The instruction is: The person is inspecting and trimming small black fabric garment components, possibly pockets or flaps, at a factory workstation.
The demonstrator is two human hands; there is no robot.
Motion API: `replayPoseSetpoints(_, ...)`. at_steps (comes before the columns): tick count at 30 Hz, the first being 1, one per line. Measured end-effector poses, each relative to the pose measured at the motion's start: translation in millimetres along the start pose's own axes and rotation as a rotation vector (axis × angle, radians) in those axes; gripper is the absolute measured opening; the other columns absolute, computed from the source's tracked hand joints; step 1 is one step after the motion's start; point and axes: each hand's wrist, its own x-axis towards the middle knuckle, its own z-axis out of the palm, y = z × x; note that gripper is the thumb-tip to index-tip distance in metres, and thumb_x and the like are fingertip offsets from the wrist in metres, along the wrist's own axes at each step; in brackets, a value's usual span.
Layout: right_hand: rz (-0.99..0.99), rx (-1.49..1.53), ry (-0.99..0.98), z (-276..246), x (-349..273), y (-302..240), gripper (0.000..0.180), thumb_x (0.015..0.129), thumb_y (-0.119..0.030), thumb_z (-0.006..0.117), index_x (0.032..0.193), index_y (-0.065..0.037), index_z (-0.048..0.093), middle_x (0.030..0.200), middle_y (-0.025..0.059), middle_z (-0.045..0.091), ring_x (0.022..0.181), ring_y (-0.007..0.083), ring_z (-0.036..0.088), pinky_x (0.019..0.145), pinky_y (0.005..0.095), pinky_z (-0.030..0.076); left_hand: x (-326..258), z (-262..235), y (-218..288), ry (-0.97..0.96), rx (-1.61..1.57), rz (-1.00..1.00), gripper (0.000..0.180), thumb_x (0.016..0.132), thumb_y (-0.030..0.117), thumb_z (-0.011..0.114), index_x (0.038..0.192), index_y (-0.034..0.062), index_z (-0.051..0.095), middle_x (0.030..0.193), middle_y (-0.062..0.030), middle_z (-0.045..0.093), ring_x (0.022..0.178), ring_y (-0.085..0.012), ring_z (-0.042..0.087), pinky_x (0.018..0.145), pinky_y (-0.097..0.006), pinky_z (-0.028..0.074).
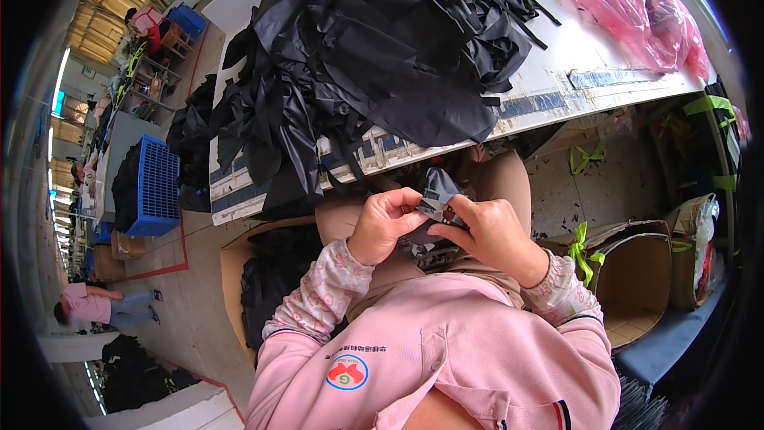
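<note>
Over my lap, both hands work at one small dark-grey fabric piece (440, 183) with a pale, shiny patch along its lower edge. My left hand (386, 224) is closed, thumb and forefinger pinching its left side. From the other side, my right hand (495, 237) grips the lower right edge with bent fingers. Just beyond the hands, a large heap of black fabric pieces (382, 48) lies on the white table (549, 107), with strips hanging over the near edge.
Pink plastic sheeting (629, 8) lies at the table's far right. On my left stands a cardboard box (233, 283) with black fabric; on my right, an open cardboard box (633, 283). Farther left are a blue crate (155, 187) and a person (91, 305) in pink.
</note>
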Motion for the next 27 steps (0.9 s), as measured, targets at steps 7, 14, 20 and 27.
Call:
replayPoseSetpoints(7,-0.031,-0.076,0.008,0.6,-1.3,0.0,0.036,0.083,-0.034,0.07,0.077,-0.004,0.052,0.056,0.0141,0.056,0.051,0.0355,0.058,0.047,0.0412,0.044,-2.1,2.3,-2.4,0.018,0.098,0.022,0.016,0.087,-0.003,0.06,0.102,-0.0013,0.064,0.094,-0.0008,0.064,0.085,-0.0055,0.059,0.079,-0.021,0.049)
replayPoseSetpoints(14,0.006,-0.107,0.024,2.4,-3.3,4.0,0.035,0.082,-0.029,0.071,0.072,-0.004,0.05,0.055,0.0146,0.054,0.051,0.0367,0.056,0.046,0.0418,0.043,1.8,3.8,-2.2,0.064,0.285,0.112,0.012,0.085,-0.004,0.063,0.097,-0.0031,0.064,0.093,-0.0003,0.061,0.085,-0.0058,0.057,0.076,-0.021,0.048)
replayPoseSetpoints(20,0.01,0.01,0.099,8.2,3.1,6.6,0.036,0.081,-0.031,0.072,0.073,-0.004,0.051,0.057,0.0143,0.056,0.053,0.0357,0.057,0.047,0.0412,0.044,-8.3,-8.0,0.2,0.178,0.377,0.215,0.009,0.083,-0.004,0.065,0.092,-0.0053,0.064,0.09,-0.0017,0.058,0.082,-0.0068,0.056,0.074,-0.021,0.047)
replayPoseSetpoints(27,0.122,-0.033,0.103,11.1,-16.6,27.7,0.035,0.083,-0.022,0.072,0.076,-0.001,0.044,0.056,0.0172,0.042,0.049,0.0358,0.038,0.047,0.0427,0.03,-30.0,-50.2,10.5,0.338,0.608,0.391,0.013,0.078,0.003,0.069,0.087,-0.002,0.063,0.084,-0.0051,0.061,0.08,-0.0122,0.058,0.075,-0.026,0.046)
